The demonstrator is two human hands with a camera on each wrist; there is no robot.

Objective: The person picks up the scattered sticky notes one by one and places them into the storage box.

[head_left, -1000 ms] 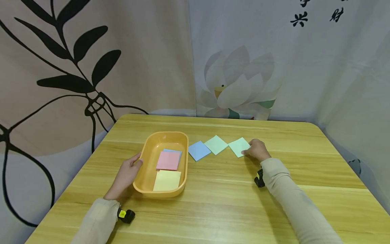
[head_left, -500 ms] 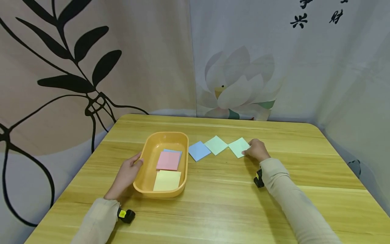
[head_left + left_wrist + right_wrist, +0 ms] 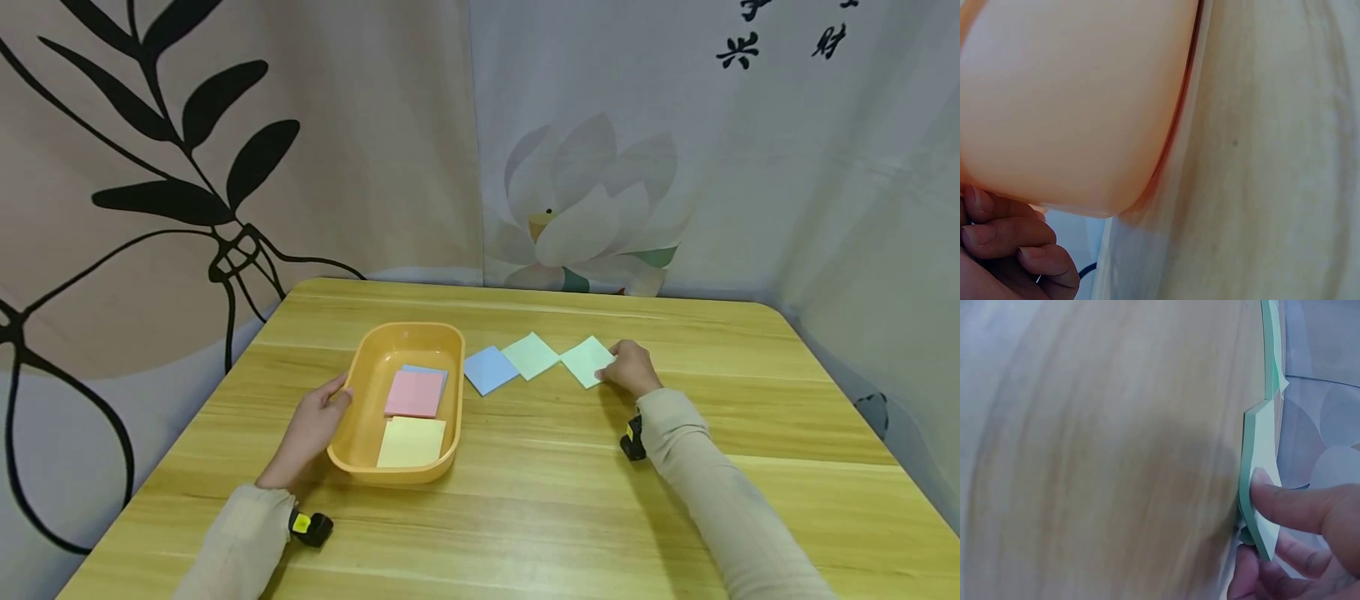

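Note:
My left hand [image 3: 311, 429] holds the left rim of a yellow-orange plastic bin [image 3: 397, 346], its fingers curled at the edge in the left wrist view. In the bin lie a pink sticky note pad [image 3: 415, 393], a yellow pad [image 3: 411, 444] and a blue pad [image 3: 424, 369] mostly covered by the pink one. My right hand [image 3: 632, 368] pinches the right corner of a light green sticky note pad [image 3: 585, 361]; the right wrist view shows the thumb on top and fingers beneath, with the pad slightly bent. Its left corner meets a second green pad [image 3: 531, 357] on the table.
A blue sticky note pad [image 3: 491, 371] lies between the bin and the second green pad, turned cornerwise in the same row. The wooden table [image 3: 540, 500] ends at the back against a curtain [image 3: 390, 167] printed with plants. Both wrists carry small black cameras.
My right wrist has shifted very slightly left, still pinching the green pad. The left hand, the bin and the other pads stay as they were.

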